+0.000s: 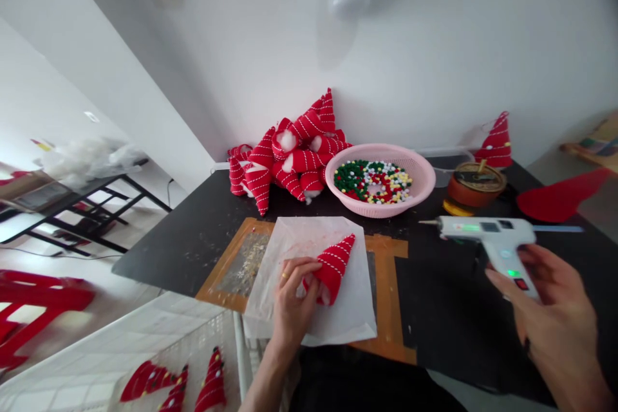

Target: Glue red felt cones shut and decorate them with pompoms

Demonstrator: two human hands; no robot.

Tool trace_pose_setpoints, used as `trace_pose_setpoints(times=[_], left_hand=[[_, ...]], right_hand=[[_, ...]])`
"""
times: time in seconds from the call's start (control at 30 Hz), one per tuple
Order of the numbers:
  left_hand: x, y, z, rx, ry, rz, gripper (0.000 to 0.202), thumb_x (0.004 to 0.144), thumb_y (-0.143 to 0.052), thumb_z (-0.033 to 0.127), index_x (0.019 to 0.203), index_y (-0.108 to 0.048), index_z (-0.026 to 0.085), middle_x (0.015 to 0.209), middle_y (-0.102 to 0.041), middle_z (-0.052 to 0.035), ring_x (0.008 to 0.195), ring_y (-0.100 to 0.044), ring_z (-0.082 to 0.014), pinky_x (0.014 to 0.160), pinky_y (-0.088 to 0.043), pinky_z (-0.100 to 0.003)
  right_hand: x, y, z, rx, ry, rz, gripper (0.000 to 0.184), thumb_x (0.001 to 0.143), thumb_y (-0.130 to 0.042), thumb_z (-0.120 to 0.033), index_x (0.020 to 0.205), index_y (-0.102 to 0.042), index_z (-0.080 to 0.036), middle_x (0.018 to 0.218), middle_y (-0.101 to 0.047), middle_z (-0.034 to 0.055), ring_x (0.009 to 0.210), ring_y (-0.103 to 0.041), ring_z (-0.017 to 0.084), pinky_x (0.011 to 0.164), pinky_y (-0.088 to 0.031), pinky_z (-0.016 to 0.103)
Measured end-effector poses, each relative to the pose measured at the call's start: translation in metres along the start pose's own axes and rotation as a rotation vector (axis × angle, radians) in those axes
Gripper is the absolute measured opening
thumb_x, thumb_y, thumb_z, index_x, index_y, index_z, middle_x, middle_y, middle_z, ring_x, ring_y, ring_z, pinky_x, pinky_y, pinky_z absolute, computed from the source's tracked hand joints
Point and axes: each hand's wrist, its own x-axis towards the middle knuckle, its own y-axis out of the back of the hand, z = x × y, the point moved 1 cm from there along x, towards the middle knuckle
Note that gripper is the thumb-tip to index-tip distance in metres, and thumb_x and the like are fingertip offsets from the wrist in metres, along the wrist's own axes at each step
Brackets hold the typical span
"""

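Observation:
My left hand (295,293) pinches the open base of a red fabric cone (334,269) with white stitched stripes. The cone lies tilted on a white paper sheet (309,328), its tip pointing away to the right. White stuffing shows faintly at its base. On the right, my right hand (555,302) grips the handle of a white glue gun (487,229). Its metal nozzle points left, a pale glue stick (560,228) sticks out behind, and green lights glow on the body. The gun is held above the black table, apart from the cone.
A pile of stuffed red cones (294,161) lies at the back, beside a pink basket (381,209) of small coloured pompoms. Behind the gun stand an amber jar (476,187) and a decorated cone (496,145). Finished-looking cones (212,380) lie in a white wire basket (236,341) at lower left.

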Motion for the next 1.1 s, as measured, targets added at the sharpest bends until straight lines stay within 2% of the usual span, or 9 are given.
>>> trace_pose_setpoints(times=[0.07, 0.17, 0.27, 0.47, 0.6, 0.73, 0.87, 0.97, 1.1], left_hand=[[-0.003, -0.002, 0.001, 0.026, -0.046, -0.002, 0.026, 0.090, -0.055, 0.007, 0.098, -0.072, 0.024, 0.102, -0.069, -0.0040, 0.099, -0.063, -0.0203, 0.091, -0.050, -0.036], [-0.006, -0.004, 0.001, 0.047, -0.084, -0.003, 0.028, 0.088, -0.054, 0.005, 0.097, -0.072, 0.025, 0.103, -0.069, -0.0042, 0.099, -0.062, -0.0207, 0.089, -0.050, -0.037], [-0.007, -0.004, 0.001, 0.072, -0.122, -0.001, 0.028, 0.085, -0.055, 0.004, 0.094, -0.072, 0.025, 0.104, -0.069, -0.0048, 0.102, -0.061, -0.0221, 0.090, -0.051, -0.039], [-0.004, -0.002, -0.001, 0.041, -0.109, -0.074, 0.027, 0.083, -0.054, 0.004, 0.092, -0.070, 0.023, 0.119, -0.070, -0.0070, 0.125, -0.055, -0.0276, 0.102, -0.050, -0.049], [-0.002, -0.001, -0.002, -0.081, -0.009, -0.092, 0.023, 0.084, -0.053, 0.007, 0.092, -0.069, 0.023, 0.118, -0.071, -0.0079, 0.126, -0.056, -0.0283, 0.107, -0.046, -0.052], [-0.003, 0.002, -0.004, -0.273, 0.152, -0.145, 0.028, 0.085, -0.059, 0.016, 0.112, -0.066, 0.023, 0.127, -0.066, -0.0099, 0.126, -0.059, -0.0289, 0.110, -0.044, -0.049], [-0.005, 0.005, -0.005, -0.402, 0.239, -0.190, 0.034, 0.089, -0.060, 0.031, 0.122, -0.064, 0.022, 0.134, -0.062, -0.0122, 0.131, -0.055, -0.0327, 0.112, -0.043, -0.048], [-0.005, 0.006, -0.004, -0.353, 0.224, -0.182, 0.035, 0.095, -0.055, 0.036, 0.126, -0.063, 0.023, 0.135, -0.062, -0.0115, 0.131, -0.055, -0.0315, 0.112, -0.042, -0.048], [-0.003, 0.004, 0.000, -0.189, 0.101, -0.237, 0.030, 0.097, -0.056, 0.030, 0.125, -0.066, 0.024, 0.133, -0.062, -0.0119, 0.126, -0.057, -0.0295, 0.108, -0.044, -0.048]], right_hand=[[-0.001, 0.001, -0.004, 0.131, -0.027, -0.023, 0.053, 0.071, -0.085, -0.038, 0.118, -0.062, -0.036, 0.113, -0.064, 0.0082, 0.104, -0.066, 0.038, 0.096, -0.051, 0.055], [0.007, -0.001, -0.001, 0.215, -0.117, -0.275, 0.036, 0.064, -0.089, -0.039, 0.093, -0.068, -0.033, 0.084, -0.066, 0.0035, 0.074, -0.067, 0.030, 0.073, -0.058, 0.050], [0.012, -0.011, -0.002, 0.194, -0.209, -0.542, 0.032, 0.060, -0.092, -0.039, 0.080, -0.069, -0.027, 0.081, -0.069, 0.0039, 0.067, -0.066, 0.026, 0.062, -0.057, 0.043], [0.004, -0.058, -0.044, 0.343, -0.281, -0.841, 0.031, 0.069, -0.089, -0.034, 0.091, -0.068, -0.025, 0.092, -0.068, 0.0050, 0.073, -0.064, 0.023, 0.066, -0.056, 0.037], [-0.003, -0.097, -0.055, 0.456, -0.283, -1.064, 0.027, 0.075, -0.083, -0.036, 0.095, -0.067, -0.026, 0.106, -0.067, 0.0064, 0.097, -0.064, 0.027, 0.088, -0.055, 0.041], [-0.016, -0.117, -0.039, 0.478, -0.358, -1.177, 0.023, 0.080, -0.080, -0.033, 0.097, -0.067, -0.024, 0.097, -0.067, 0.0045, 0.094, -0.064, 0.024, 0.089, -0.053, 0.040], [-0.024, -0.115, -0.025, 0.452, -0.431, -1.238, 0.023, 0.082, -0.079, -0.033, 0.098, -0.068, -0.020, 0.091, -0.068, 0.0057, 0.088, -0.065, 0.024, 0.085, -0.052, 0.039], [-0.024, -0.110, -0.024, 0.418, -0.392, -1.263, 0.023, 0.084, -0.077, -0.034, 0.099, -0.069, -0.019, 0.090, -0.069, 0.0068, 0.087, -0.065, 0.025, 0.084, -0.051, 0.040], [-0.023, -0.110, -0.026, 0.343, -0.334, -1.256, 0.023, 0.084, -0.076, -0.037, 0.097, -0.069, -0.019, 0.088, -0.071, 0.0064, 0.087, -0.065, 0.025, 0.085, -0.048, 0.039]])
